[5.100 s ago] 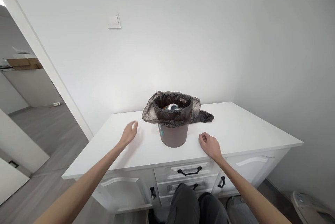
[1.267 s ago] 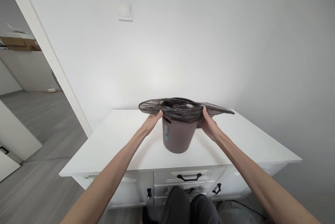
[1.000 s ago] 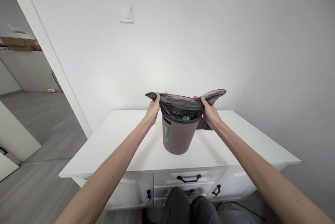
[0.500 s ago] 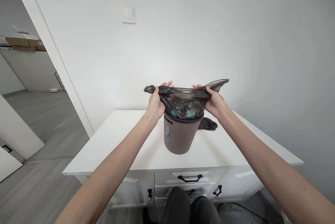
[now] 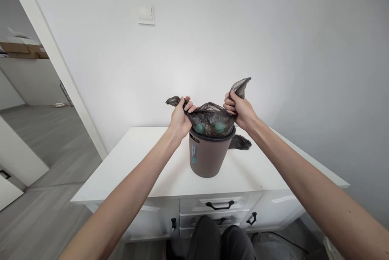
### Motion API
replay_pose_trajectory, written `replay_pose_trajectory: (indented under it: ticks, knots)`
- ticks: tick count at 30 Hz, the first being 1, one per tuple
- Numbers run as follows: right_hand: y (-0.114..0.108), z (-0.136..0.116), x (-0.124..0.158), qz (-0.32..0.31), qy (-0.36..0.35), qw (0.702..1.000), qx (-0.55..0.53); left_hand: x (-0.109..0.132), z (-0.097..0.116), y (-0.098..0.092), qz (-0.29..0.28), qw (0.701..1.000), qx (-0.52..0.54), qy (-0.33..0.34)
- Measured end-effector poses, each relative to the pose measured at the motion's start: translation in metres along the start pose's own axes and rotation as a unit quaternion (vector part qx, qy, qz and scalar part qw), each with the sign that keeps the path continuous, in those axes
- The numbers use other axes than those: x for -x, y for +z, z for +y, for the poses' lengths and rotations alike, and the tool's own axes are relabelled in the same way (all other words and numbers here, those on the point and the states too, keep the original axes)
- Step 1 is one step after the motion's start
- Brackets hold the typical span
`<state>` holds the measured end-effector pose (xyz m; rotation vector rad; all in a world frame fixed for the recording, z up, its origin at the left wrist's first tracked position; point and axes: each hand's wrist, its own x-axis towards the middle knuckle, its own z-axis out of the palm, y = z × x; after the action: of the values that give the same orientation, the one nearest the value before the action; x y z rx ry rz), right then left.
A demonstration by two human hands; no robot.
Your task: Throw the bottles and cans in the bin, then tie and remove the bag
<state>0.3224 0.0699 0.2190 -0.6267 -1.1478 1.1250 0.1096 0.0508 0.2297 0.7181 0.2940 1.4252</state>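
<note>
A thin black garbage bag (image 5: 209, 120) bulges out of the top of a brown trash can (image 5: 209, 156) with a dark rim. Green shapes show through the plastic. My left hand (image 5: 180, 116) is closed round one gathered side of the bag, and a twisted end sticks out to its left. On the other side, my right hand (image 5: 238, 108) makes a fist round the bag, with a loose tip rising above it. Between the two hands the plastic sags and peaks. The can stands upright on the white cabinet.
Behind the can, on the right, lies another piece of black plastic (image 5: 240, 142) on the white cabinet top (image 5: 158, 183). A wall with a light switch (image 5: 146, 15) rises at the back. Black-handled drawers (image 5: 220, 204) are in front, close to my knees. A doorway is at the left.
My fingers have curled from spread to closed round the bag's sides. The taut stretched edge between my hands has slackened and bunched. My right hand has moved slightly left and up.
</note>
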Motion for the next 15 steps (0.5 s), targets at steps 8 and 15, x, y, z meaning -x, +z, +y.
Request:
replay_pose_trajectory:
  ticks: [8, 15]
  knots:
    - [0.030, 0.001, -0.008, 0.044, 0.047, 0.943, 0.327, -0.005, -0.010, 0.009, -0.016, 0.996, -0.073, 0.041]
    - [0.033, -0.015, -0.010, -0.032, 0.102, 0.960, 0.260, -0.005, -0.011, 0.019, -0.022, 0.970, -0.222, 0.095]
